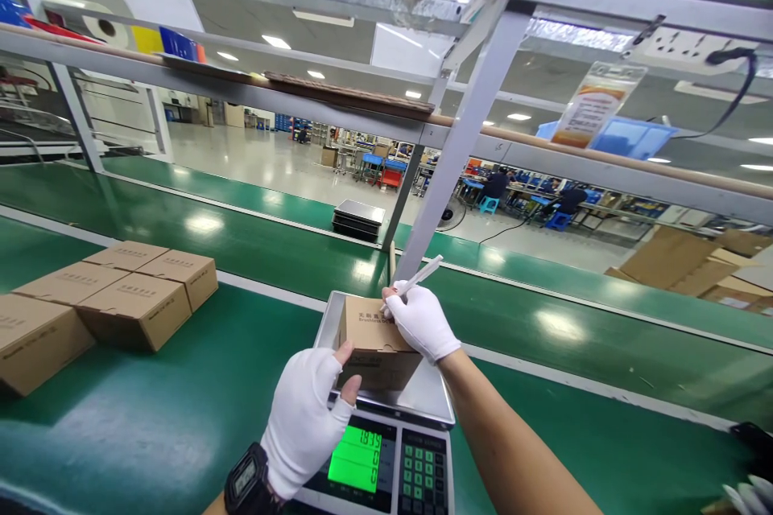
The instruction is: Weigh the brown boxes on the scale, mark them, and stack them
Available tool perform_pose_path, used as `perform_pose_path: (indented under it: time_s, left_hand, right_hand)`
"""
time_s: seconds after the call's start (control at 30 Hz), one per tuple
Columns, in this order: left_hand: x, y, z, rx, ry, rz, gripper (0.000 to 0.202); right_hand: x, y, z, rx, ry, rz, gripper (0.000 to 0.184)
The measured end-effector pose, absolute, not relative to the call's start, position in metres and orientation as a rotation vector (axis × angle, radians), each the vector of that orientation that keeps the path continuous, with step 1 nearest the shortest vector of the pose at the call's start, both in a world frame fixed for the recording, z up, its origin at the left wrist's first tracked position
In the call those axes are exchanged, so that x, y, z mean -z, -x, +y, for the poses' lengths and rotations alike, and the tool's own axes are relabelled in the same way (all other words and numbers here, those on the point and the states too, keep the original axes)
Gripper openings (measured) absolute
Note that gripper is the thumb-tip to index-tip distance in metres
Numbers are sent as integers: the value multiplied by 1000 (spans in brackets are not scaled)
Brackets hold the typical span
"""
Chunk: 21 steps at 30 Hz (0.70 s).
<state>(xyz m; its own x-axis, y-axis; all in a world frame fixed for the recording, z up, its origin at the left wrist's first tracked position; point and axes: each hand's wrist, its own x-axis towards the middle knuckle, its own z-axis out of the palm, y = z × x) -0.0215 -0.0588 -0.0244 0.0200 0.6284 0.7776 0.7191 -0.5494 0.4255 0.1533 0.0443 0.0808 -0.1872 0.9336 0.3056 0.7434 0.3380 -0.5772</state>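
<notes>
A brown cardboard box [375, 330] with printed text on its top rests on the metal pan [431, 396] of a digital scale. The scale's green display [356, 457] reads about 1.835. My right hand [421, 322], in a white glove with bare fingertips, is closed around a slim white pen [423, 273] at the right side of the box top. My left hand [307, 410], gloved the same way, is at the box's front left with thumb and finger apart. Whether its fingertips touch the box I cannot tell.
Several similar boxes [136, 298] stand grouped on the green belt [241, 394] at left. Beyond the scale rises a slanted metal post [462, 129]. A second scale [358, 217] sits farther back. Overhead runs a shelf rail with a blue bin [634, 137]. People sit in the distance.
</notes>
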Motion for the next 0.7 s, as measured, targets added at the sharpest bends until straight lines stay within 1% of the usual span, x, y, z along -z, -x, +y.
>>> perform_pose_path:
  time_s: [0.17,0.6,0.7]
  left_hand:
    - [28,21,-57,1604,2167,-1452,45]
    - [26,20,-57,1607,2148,-1466,42]
    - [26,19,-58,1598,2144,-1463,42]
  right_hand:
    - [-82,-152,42,-343,1491,-1971,28]
    - [-80,-152,45,-326,1506,-1928,27]
    - [-76,-158,46,-272,1492,-1863,28]
